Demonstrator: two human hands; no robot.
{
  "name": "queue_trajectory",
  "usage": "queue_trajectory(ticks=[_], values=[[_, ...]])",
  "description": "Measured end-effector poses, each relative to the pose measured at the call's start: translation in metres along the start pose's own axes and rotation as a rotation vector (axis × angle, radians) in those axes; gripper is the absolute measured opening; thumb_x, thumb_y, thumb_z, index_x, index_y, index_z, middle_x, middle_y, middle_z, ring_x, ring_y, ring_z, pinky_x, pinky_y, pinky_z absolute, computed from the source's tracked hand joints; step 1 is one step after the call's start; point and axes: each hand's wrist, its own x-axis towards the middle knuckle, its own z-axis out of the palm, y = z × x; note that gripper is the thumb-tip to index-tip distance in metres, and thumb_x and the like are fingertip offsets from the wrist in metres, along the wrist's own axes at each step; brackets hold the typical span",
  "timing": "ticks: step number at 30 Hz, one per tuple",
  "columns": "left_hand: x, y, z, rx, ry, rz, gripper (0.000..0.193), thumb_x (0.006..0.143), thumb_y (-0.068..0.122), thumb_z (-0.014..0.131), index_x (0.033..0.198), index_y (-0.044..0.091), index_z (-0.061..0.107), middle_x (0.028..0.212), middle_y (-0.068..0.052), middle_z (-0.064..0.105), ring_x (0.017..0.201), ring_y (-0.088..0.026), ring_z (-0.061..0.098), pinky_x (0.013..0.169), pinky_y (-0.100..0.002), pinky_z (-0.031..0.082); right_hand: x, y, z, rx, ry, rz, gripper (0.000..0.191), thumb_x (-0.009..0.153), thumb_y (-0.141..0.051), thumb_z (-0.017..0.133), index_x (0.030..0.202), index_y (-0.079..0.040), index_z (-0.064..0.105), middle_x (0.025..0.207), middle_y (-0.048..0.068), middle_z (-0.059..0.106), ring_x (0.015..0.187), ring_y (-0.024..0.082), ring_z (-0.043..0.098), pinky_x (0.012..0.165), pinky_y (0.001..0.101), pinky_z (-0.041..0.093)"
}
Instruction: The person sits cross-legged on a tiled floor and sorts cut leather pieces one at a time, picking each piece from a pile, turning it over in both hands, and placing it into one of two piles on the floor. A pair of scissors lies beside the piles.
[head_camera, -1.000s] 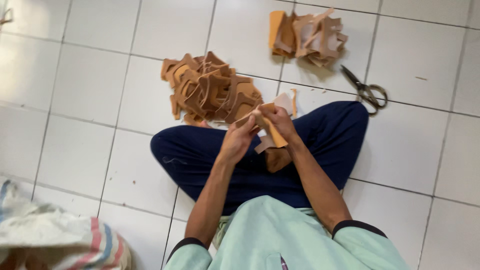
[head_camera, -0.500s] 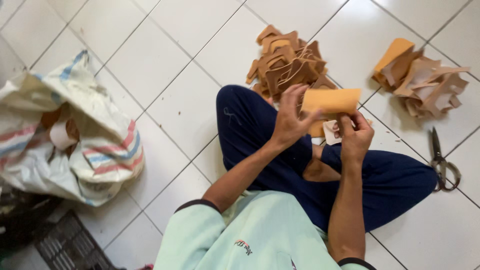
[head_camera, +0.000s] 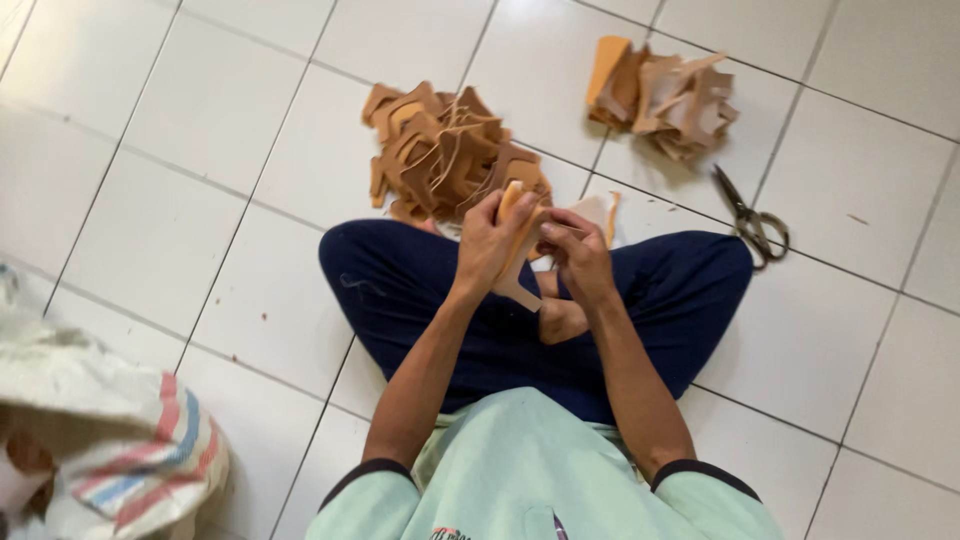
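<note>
I sit cross-legged on a white tiled floor in dark blue trousers. My left hand (head_camera: 490, 243) grips a tan cut leather piece (head_camera: 517, 238) held on edge above my lap. My right hand (head_camera: 578, 255) pinches the same piece from the right side. Just beyond my hands lies a heap of brown leather cut-outs (head_camera: 440, 150). A pale leather piece (head_camera: 600, 212) rests on the floor behind my right hand.
A second pile of paler leather pieces (head_camera: 665, 95) lies at the far right. Dark scissors (head_camera: 752, 218) lie on the tiles beside my right knee. A striped woven sack (head_camera: 110, 440) slumps at the lower left.
The view has swung back, pushing the sack toward the lower left. The leather piece, held flat and raised before, is now turned on edge between both hands, lower over my lap.
</note>
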Motion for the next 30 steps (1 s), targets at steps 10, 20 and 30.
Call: queue_trajectory(ticks=[10,20,30], values=[[0.004,-0.019,0.029,0.111,-0.027,0.047,0.032,0.102,0.028,0.07,0.092,-0.002,0.066,0.075,-0.002,0.057,0.068,-0.01,0.051,0.057,-0.025,0.045,-0.014,-0.007,0.002,0.314,-0.093,0.018,0.021,0.101,-0.01,0.064,0.118,0.001,0.069,0.111,0.006,0.071,0.102,0.016,0.067,0.091,0.0363,0.056],[-0.004,0.023,0.053,0.114,-0.043,0.252,0.036,0.102,0.028,0.067,0.127,0.002,0.072,0.101,-0.009,0.077,0.088,-0.013,0.069,0.074,-0.026,0.055,-0.02,-0.079,0.019,-0.497,0.063,-0.251,0.037,0.096,-0.02,0.071,0.124,0.003,0.067,0.12,0.009,0.071,0.112,0.018,0.071,0.1,0.0308,0.059],[0.042,-0.012,0.048,-0.119,0.219,0.211,0.033,0.095,0.026,0.075,0.119,0.003,0.077,0.102,-0.008,0.079,0.085,-0.009,0.069,0.073,-0.021,0.056,-0.023,-0.056,0.002,-0.628,-0.116,-0.129,0.063,0.086,-0.032,0.082,0.132,0.001,0.055,0.124,0.013,0.067,0.114,0.02,0.068,0.098,0.0352,0.056]])
